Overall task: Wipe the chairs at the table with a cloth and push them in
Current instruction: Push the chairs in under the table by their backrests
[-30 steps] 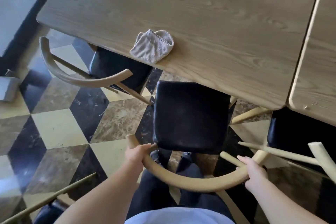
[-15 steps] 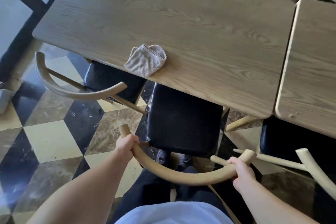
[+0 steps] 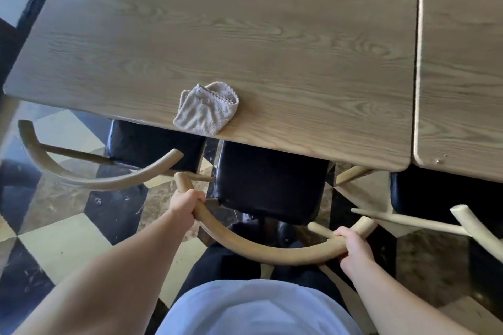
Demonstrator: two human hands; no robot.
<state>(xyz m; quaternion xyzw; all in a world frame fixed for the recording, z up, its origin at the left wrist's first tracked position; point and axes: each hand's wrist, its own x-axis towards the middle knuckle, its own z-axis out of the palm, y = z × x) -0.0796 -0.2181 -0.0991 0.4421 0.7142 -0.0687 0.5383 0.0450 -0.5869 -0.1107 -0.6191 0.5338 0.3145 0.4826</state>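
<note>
Right in front of me stands a chair with a curved wooden backrest (image 3: 261, 249) and a black padded seat (image 3: 269, 185). The seat's far part is under the edge of the wooden table (image 3: 217, 35). My left hand (image 3: 185, 205) grips the left end of the backrest. My right hand (image 3: 353, 249) grips its right end. A folded beige cloth (image 3: 206, 109) lies on the table at its near edge, touching neither hand.
A second chair (image 3: 95, 177) sits pushed in at the left, its backrest end close to my left hand. A third chair (image 3: 446, 198) stands at the right under a second table (image 3: 462, 76). The floor (image 3: 62, 239) is tiled in a diamond pattern.
The chair has slid forward, so more of its black seat is under the table edge. Both hands have kept their grip on the backrest and moved with it.
</note>
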